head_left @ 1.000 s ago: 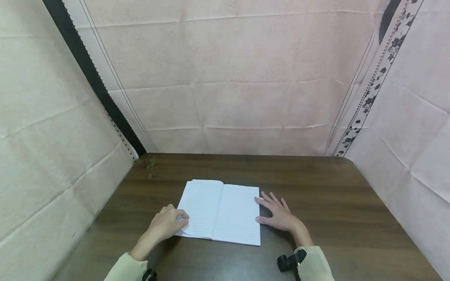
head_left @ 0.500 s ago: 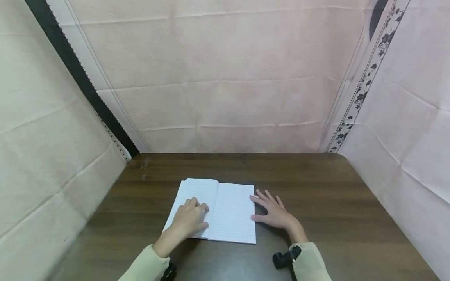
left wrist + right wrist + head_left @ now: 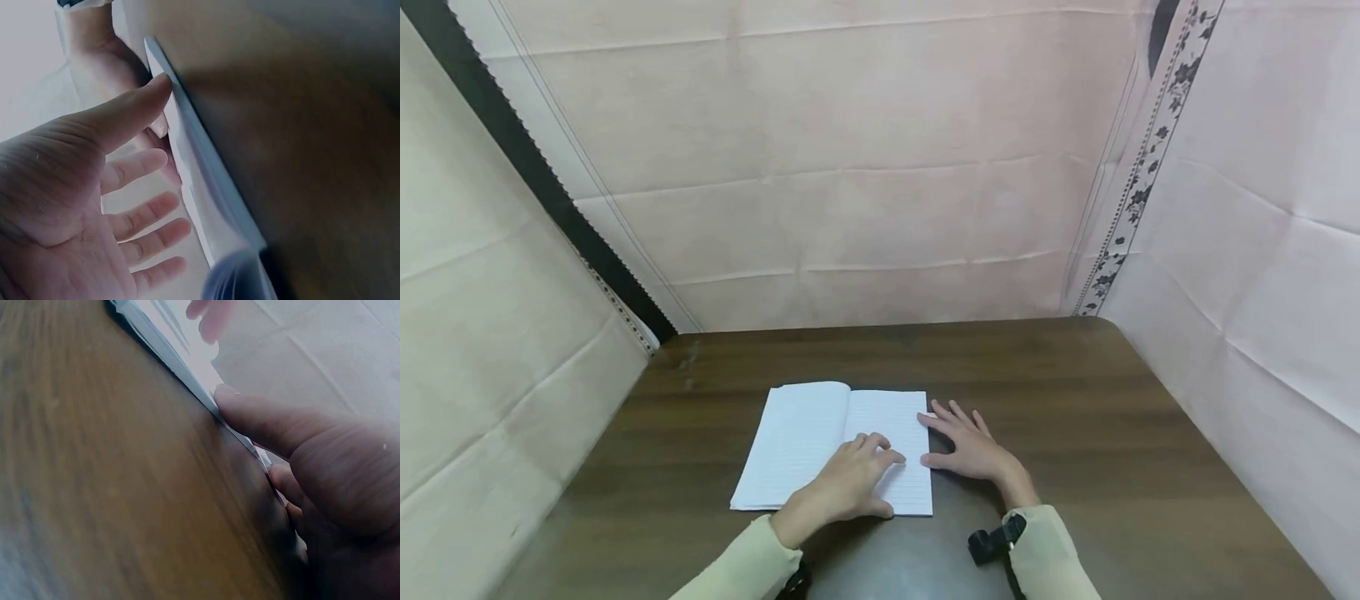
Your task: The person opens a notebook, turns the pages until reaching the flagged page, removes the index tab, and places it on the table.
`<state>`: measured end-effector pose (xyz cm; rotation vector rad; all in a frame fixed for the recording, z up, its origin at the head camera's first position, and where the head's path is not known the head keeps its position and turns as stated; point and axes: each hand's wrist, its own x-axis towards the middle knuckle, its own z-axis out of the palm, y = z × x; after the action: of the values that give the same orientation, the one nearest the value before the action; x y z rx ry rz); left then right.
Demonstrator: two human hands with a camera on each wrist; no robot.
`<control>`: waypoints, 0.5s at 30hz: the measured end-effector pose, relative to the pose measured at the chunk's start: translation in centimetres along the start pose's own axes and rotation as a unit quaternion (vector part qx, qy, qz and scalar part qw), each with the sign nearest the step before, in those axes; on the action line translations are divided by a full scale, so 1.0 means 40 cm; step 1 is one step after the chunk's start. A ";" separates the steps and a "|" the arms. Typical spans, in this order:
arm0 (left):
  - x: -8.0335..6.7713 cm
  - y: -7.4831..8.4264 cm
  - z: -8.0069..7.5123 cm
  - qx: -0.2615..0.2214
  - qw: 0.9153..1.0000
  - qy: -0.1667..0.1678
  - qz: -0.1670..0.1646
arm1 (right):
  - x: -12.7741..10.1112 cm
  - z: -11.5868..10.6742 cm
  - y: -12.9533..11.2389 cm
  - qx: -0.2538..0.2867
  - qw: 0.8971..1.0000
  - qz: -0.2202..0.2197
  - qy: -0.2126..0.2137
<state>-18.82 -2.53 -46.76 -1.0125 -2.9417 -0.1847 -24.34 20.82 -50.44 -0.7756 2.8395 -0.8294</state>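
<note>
An open notebook (image 3: 793, 450) with lined white pages lies flat on the brown table. My left hand (image 3: 853, 479) is over its right page, fingers slightly bent and thumb by the near edge. In the left wrist view those fingers (image 3: 153, 215) are spread and hold nothing. Whether they touch the paper is hard to tell. Beside the notebook's right edge my right hand (image 3: 973, 450) rests with spread fingers. The right wrist view has its thumb (image 3: 250, 415) against the edge of the pages (image 3: 181, 362); the other fingers are partly hidden.
The wooden table (image 3: 1037, 400) extends on all sides of the notebook. Pale cloth hangs behind it (image 3: 865, 208) and at both sides. A black camera mount (image 3: 996, 540) sits on the right wrist.
My left hand has moved right, from the left page's outer edge across to the right page. The right hand stays at the right edge. The head view has shifted slightly.
</note>
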 end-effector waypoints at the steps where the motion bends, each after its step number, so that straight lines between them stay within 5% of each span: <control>1: 0.001 0.004 0.002 0.003 1.000 -0.005 0.004 | 0.002 0.000 -0.003 0.000 1.000 -0.004 0.002; 15: 0.020 0.022 0.012 0.002 0.999 -0.019 0.028 | -0.001 0.001 0.003 -0.004 1.000 -0.001 0.001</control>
<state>-18.89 -1.31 -47.08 -1.1094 -2.9412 -0.1611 -24.35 20.90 -50.53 -0.7803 2.8454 -0.8203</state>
